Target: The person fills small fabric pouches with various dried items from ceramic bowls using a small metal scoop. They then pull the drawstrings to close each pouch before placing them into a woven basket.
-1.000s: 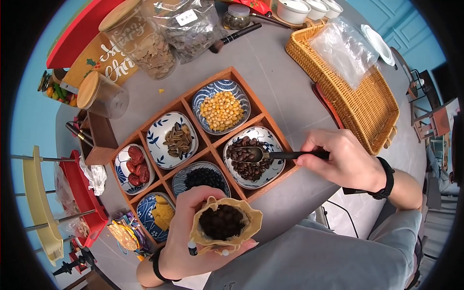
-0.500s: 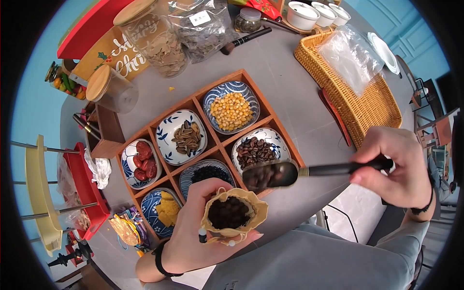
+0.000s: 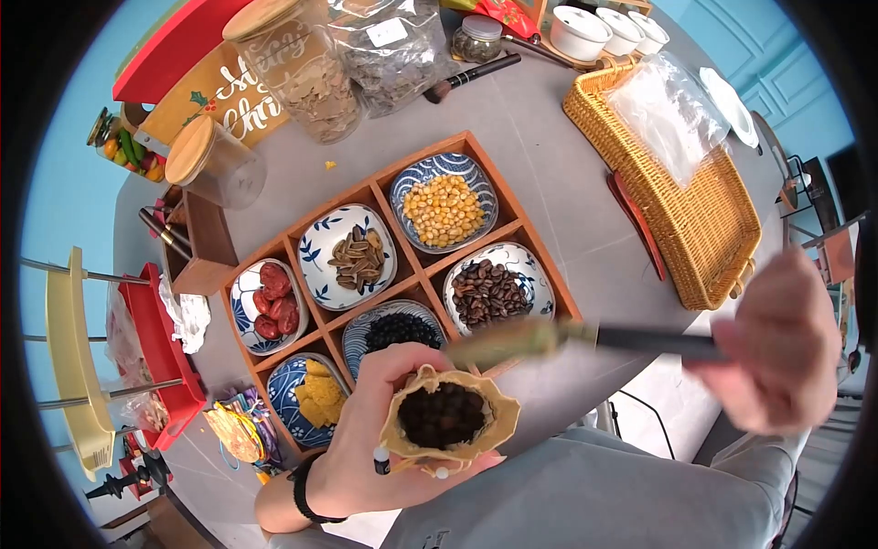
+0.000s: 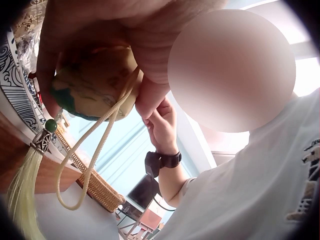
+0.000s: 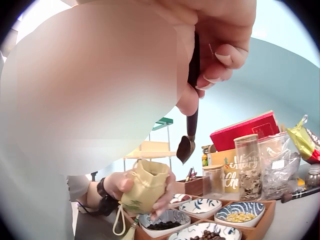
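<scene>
My left hand (image 3: 370, 457) grips a beige drawstring pouch (image 3: 503, 414), its mouth turned up and dark brown beans inside. The pouch's cord (image 4: 85, 180) and pale tassel (image 4: 25, 187) dangle in the left wrist view. Blurred by motion, my right hand (image 3: 777, 352) holds a small scoop by its black handle (image 3: 654, 341). The metal scoop head (image 5: 186, 148) hangs tilted above the pouch, close to its mouth. Just beyond it, a blue-and-white bowl (image 3: 540, 272) of coffee beans (image 3: 489, 295) sits in the divided wooden tray (image 3: 540, 245).
Other tray bowls hold corn kernels (image 3: 444, 210), striped seeds (image 3: 357, 258), red dates (image 3: 276, 302), black beans (image 3: 401, 331) and yellow pieces (image 3: 320, 395). A wicker basket (image 3: 709, 238) stands right. Lidded jars (image 3: 215, 165), a bag of dried leaves (image 3: 389, 69) and a brush (image 3: 476, 76) lie at the back.
The scoop has lifted out of the coffee bean bowl with beans in it and swung toward me, over beside the pouch. The left hand keeps the pouch nearly in place.
</scene>
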